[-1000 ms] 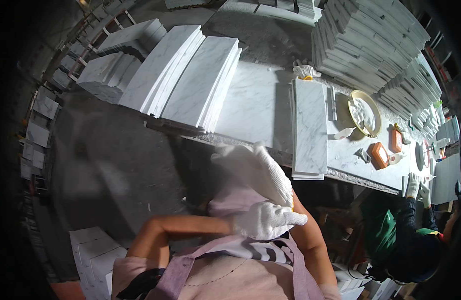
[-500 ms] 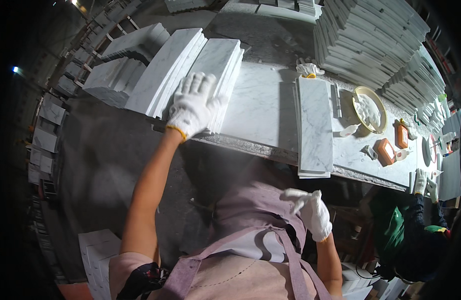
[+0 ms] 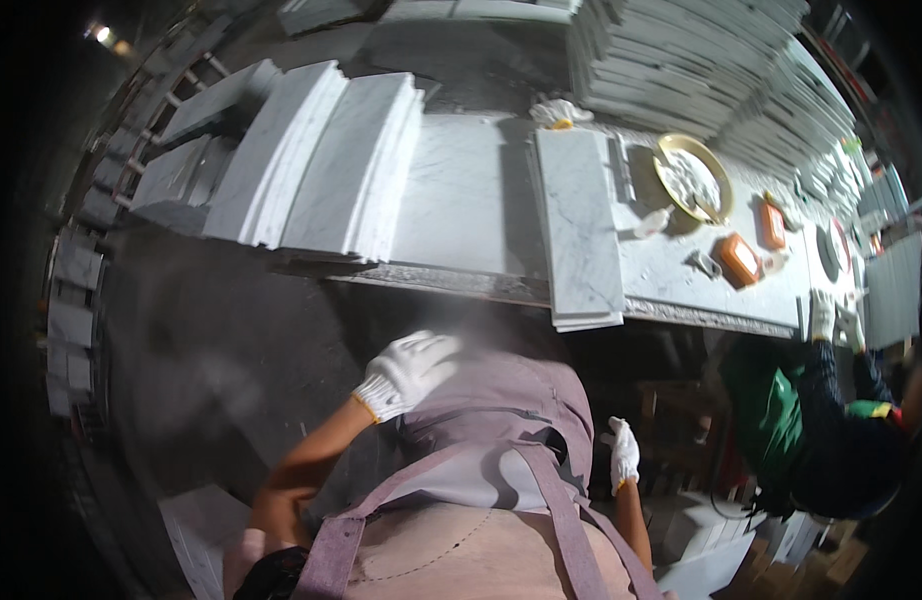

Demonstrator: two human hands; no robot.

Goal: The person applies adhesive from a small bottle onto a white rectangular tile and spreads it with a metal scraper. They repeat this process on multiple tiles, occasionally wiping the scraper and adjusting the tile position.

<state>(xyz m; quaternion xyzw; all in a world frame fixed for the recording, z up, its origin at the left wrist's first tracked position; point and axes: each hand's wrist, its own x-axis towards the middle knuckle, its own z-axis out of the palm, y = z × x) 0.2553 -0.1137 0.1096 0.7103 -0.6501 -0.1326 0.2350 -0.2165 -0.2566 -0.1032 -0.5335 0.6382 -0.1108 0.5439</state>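
Slabs of grey-veined white stone (image 3: 349,160) lay stacked at the left of the bench (image 3: 456,190), and a smaller stack (image 3: 584,220) lay nearer its middle, the near ends projecting past the front edge. Left hand (image 3: 409,374), gloved, was empty above the apron (image 3: 496,395), its fingers extended and loosely spread – tips blurred. Right hand (image 3: 624,455), also gloved, was low beside the apron, well apart from the stone; whether its fingers were spread or pressed together could not be told. Each slab was judged heavy, rigid and brittle, with corners liable to chip and polished faces slick under knit gloves. Recommended hold: both long edges, fingers beneath – the projecting ends offered clearance.
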